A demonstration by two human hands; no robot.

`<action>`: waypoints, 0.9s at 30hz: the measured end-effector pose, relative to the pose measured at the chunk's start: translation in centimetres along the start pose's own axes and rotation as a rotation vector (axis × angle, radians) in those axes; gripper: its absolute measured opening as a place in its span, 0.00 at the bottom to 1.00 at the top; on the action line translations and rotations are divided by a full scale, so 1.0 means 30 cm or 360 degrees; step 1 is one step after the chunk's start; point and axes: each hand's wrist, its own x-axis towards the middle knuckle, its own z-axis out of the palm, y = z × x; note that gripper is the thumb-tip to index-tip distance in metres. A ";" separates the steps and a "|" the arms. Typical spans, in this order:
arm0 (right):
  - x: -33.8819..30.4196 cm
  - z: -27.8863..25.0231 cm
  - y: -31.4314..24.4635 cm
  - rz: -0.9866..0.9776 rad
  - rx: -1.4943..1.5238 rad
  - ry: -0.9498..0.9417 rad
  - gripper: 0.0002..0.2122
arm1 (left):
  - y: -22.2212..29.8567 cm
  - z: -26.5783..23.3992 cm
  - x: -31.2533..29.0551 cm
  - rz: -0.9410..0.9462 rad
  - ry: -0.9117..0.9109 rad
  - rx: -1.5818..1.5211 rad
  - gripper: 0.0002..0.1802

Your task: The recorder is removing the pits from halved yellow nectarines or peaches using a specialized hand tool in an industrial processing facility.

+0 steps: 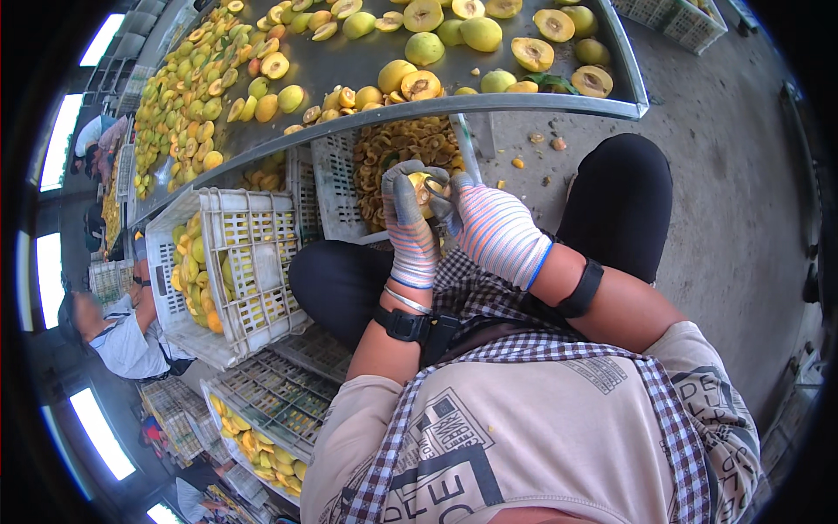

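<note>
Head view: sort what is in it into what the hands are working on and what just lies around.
In hand:
- yellow fruit half, held by the gloved left hand
- small tool in the gloved right hand
- crate of cut pieces below the hands

Lying about:
- fruit on the metal table
- tilted white crate
- scraps on the floor

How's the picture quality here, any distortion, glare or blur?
Head view: strong fisheye bending, so the metal table edge curves and the corners go black; ceiling lights blow out white at the left rim; gloved left hand and right hand look sharp.
</note>
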 end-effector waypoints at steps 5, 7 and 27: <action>-0.001 0.012 0.008 -0.0052 -0.0015 0.0079 0.12 | -0.017 0.025 -0.001 0.0212 -0.0006 0.0179 0.22; -0.007 0.000 0.011 -0.0077 -0.0041 0.0070 0.13 | -0.017 0.042 -0.006 0.0188 0.0012 0.0131 0.25; -0.017 0.082 0.040 0.0078 0.0708 -0.0075 0.10 | -0.081 0.003 -0.003 0.0164 -0.0068 -0.0109 0.16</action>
